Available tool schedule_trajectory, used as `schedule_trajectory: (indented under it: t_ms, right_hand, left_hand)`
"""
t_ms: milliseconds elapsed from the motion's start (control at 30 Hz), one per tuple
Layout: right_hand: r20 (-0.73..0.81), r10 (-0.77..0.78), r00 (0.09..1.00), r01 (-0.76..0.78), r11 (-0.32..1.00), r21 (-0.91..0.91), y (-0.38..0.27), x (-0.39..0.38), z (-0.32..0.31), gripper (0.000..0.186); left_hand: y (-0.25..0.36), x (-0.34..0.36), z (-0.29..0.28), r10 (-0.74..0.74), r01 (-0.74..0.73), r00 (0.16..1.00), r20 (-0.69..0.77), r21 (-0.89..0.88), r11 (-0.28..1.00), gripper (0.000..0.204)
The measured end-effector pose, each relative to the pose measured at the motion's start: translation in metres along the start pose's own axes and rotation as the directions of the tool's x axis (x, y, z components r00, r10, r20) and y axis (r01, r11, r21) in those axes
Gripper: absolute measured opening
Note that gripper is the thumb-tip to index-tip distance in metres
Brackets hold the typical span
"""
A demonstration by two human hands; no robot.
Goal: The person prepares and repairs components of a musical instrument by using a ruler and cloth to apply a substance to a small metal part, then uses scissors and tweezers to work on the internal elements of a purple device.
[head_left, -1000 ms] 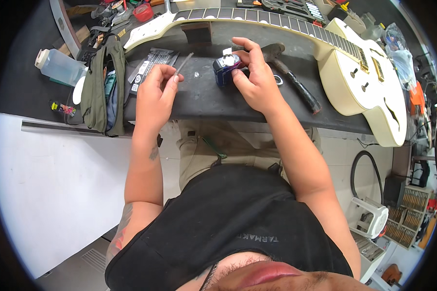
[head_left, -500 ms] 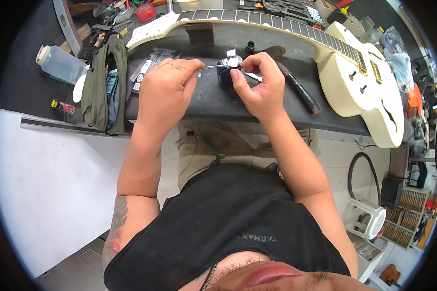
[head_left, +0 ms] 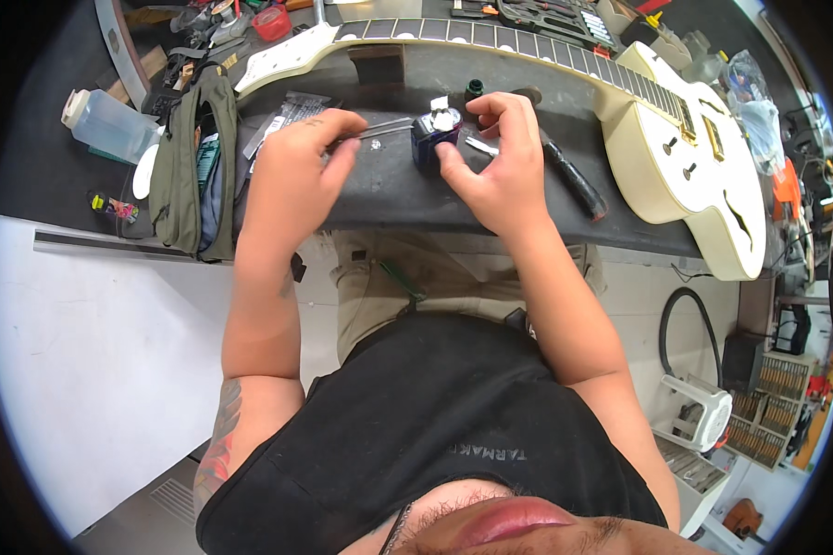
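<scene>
A small dark blue bottle [head_left: 423, 148] stands on the black bench, with crumpled silvery-white foil [head_left: 442, 118] at its top. My left hand [head_left: 292, 171] is closed on thin metal tweezers [head_left: 386, 128], whose two prongs point right toward the bottle. On the bottle's right is my right hand [head_left: 504, 166], fingers apart and curved. Its thumb tip is at the bottle's side; whether it touches I cannot tell. A small pale bit [head_left: 376, 145] lies under the tweezers. Behind the bottle stands a small dark green cap [head_left: 475, 89].
A cream guitar [head_left: 657, 153] lies across the back and right of the bench. A black-handled tool [head_left: 576, 180] rests right of my right hand. At left are an open green pouch [head_left: 180, 176], a printed packet [head_left: 292, 116] and a clear bottle of liquid [head_left: 111, 122].
My left hand has drawn back left with the tweezers, away from the bottle. My right fingers have spread apart from the bottle's top, so more of the foil and bottle shows.
</scene>
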State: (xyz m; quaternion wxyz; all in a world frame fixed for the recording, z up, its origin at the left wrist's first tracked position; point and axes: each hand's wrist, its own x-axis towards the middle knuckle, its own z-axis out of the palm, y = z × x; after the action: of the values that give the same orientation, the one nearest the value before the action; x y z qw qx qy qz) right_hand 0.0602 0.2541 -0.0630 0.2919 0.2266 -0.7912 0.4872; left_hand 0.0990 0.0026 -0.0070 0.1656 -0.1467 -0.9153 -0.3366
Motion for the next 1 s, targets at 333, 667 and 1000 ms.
schedule_trajectory:
  t_ms: [333, 667, 1000]
  right_hand:
    - [0.222, 0.192, 0.956, -0.163, 0.976, -0.144, -0.001, 0.004, 0.011, 0.065]
    - [0.429, 0.137, 0.893, -0.212, 0.968, 0.133, 0.012, 0.005, -0.006, 0.075]
    - [0.128, 0.093, 0.987, -0.101, 0.994, 0.051, -0.010, 0.006, -0.011, 0.027]
  left_hand:
    - [-0.030, -0.017, 0.032, -0.302, 0.288, 0.950, -0.074, -0.157, 0.945, 0.018]
    - [-0.051, -0.011, 0.050, 0.017, 0.060, 0.980, -0.200, 0.373, 0.926, 0.025]
    - [-0.009, 0.034, 0.048, 0.055, 0.052, 0.984, 0.170, -0.568, 0.821, 0.056]
